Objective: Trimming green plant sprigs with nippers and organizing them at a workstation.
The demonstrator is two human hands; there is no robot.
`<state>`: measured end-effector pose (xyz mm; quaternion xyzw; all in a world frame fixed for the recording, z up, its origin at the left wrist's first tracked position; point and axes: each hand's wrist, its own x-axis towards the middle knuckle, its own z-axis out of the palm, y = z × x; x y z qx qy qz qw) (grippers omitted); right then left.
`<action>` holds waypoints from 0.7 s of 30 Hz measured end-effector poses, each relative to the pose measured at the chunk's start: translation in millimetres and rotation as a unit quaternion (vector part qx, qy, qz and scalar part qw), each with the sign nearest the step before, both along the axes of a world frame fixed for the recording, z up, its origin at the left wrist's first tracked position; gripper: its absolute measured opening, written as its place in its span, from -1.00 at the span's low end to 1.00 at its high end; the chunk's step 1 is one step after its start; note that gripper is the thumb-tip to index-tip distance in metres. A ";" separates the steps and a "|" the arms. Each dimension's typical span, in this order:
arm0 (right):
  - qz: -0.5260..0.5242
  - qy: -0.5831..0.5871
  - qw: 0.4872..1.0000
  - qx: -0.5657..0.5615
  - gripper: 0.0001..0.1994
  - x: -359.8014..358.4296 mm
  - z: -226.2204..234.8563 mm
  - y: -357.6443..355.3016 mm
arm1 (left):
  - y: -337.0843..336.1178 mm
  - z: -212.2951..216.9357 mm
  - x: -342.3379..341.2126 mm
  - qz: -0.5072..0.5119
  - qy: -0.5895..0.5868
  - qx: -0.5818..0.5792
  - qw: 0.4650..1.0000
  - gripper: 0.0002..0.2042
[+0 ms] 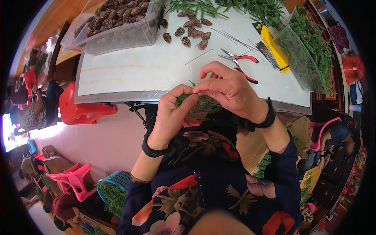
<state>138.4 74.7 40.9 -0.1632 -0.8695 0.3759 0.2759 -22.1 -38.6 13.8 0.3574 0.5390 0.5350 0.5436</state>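
Note:
Just over the table's near edge, my left hand [171,112] pinches a green artificial pine sprig [205,105], its needles hanging below my fingers. Thumb and forefinger of my right hand [231,91] meet the left fingertips at the sprig's upper part; whatever lies in that pinch is too small to make out. Beyond my right hand rest pliers [239,62] with red and black handles, jaws apart. Thin wires [231,37] are strewn on the white table [129,72], next to loose pine cones [192,29].
A clear plastic bin [121,45] of pine cones stands at the far left. On the right are a yellow package [272,47] of dark wires and a clear container [291,53] of greenery. Red stools [80,107], a blue basket [117,182] and other seated people surround the table.

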 end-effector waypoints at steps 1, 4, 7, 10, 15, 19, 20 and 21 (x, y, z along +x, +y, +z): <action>0.012 -0.019 0.999 0.035 -0.85 -0.9 4.9 3.0 | -0.2 1.3 0.1 -0.002 0.004 -0.018 1.000 -0.92; 0.034 -0.057 0.992 0.106 -0.85 -2.6 10.9 6.4 | 0.8 -3.8 0.3 -0.001 0.032 0.012 0.999 -0.92; 0.036 -0.099 0.977 0.187 -0.81 -6.2 11.4 5.6 | 1.3 -2.6 1.7 -0.002 0.064 0.025 0.998 -0.92; 0.016 -0.136 0.982 0.134 -0.81 -4.0 7.9 3.4 | 2.4 -2.9 3.6 -0.006 0.098 0.019 0.995 -0.91; -0.077 -0.101 0.986 0.108 -0.70 16.6 -6.0 19.5 | 1.2 -9.6 1.9 0.009 0.012 0.004 1.000 -0.90; -0.163 -0.252 0.937 0.178 -0.53 62.9 -13.2 56.3 | 2.3 2.9 -1.8 0.026 -0.029 -0.040 0.998 -0.88; -0.172 -0.277 0.931 0.163 -0.47 75.0 -18.5 61.2 | 2.8 5.1 -2.0 0.028 -0.035 -0.052 0.998 -0.89; -0.180 -0.301 0.924 0.149 -0.42 84.6 -23.3 65.0 | 3.4 6.4 -2.0 0.030 -0.042 -0.064 0.997 -0.89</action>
